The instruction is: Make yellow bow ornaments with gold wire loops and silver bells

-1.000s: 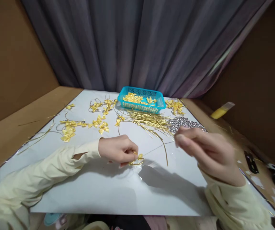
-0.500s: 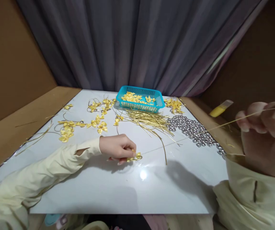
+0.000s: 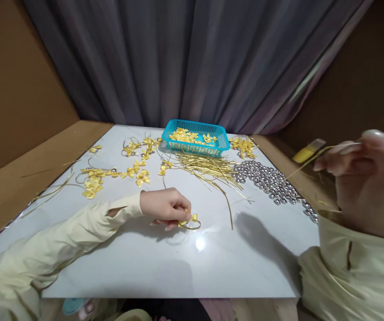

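Observation:
Near the middle of the white table (image 3: 245,272), my left hand (image 3: 165,207) is closed on a yellow ribbon flower (image 3: 194,217). A small loop of gold cord (image 3: 197,228) hangs off the flower's front, and my fingers hide part of it. Raised at the far right, my right hand (image 3: 369,178) pinches a thin gold strand (image 3: 307,166), which slants down and left from the fingertips. Motion blurs these fingers. Below the strand lies a pile of silver beads (image 3: 268,180).
A blue basket (image 3: 195,149) of yellow flowers stands at the back, before a grey curtain (image 3: 165,62). Gold cords (image 3: 208,167) lie in front of it. More ribbon flowers (image 3: 93,185) are at the left and back right. A yellow-filled tube (image 3: 307,151) is by the right wall.
My right hand has turned, its fingers more folded, and the strand between the hands no longer shows taut. At my left hand the gold loop has dropped and shows rounder. The left hand has barely shifted.

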{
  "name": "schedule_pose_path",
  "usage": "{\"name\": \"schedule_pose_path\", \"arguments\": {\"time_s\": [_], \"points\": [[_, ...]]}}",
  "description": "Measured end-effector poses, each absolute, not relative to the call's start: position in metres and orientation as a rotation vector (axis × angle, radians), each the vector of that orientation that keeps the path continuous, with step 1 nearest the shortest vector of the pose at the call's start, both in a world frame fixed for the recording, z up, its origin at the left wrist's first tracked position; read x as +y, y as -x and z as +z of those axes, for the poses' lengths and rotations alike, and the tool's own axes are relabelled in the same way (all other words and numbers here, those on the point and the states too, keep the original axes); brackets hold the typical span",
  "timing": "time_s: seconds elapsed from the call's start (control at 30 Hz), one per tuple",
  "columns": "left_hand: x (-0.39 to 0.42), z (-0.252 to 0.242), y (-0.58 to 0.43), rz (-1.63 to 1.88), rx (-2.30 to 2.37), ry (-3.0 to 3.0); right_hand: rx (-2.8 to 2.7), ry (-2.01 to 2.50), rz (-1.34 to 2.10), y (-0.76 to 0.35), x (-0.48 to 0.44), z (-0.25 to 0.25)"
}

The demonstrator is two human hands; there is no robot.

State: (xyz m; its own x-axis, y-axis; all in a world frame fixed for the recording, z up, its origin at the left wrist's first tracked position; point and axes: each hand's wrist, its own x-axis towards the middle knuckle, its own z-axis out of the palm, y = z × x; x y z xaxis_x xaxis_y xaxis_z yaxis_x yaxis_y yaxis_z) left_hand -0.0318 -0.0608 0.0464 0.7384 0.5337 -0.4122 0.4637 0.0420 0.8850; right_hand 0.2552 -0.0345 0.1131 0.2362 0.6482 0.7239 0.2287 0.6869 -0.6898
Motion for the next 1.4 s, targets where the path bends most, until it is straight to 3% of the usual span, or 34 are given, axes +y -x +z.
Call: {"name": "schedule_pose_path", "arguments": {"time_s": [0.23, 0.5, 0.83, 1.17, 1.4], "points": [[-0.072, 0.052, 0.029, 0.125, 0.759, -1.993, -1.275, 0.796, 0.435, -0.243, -0.032, 0.104], [-0.073, 0.054, 0.028, 0.119, 0.740, -2.043, -0.995, 0.779, 1.106, -0.258, -0.017, 0.109], [-0.074, 0.055, 0.028, 0.080, 0.732, -1.953, -1.443, 0.734, 1.949, -0.191, -0.058, 0.079], [-0.073, 0.061, 0.029, 0.071, 0.819, -1.838, -1.772, 1.035, 1.850, -0.176, -0.072, 0.069], [-0.072, 0.059, 0.030, 0.061, 0.801, -1.861, -1.492, 1.014, 2.131, -0.180, -0.058, 0.061]]}}
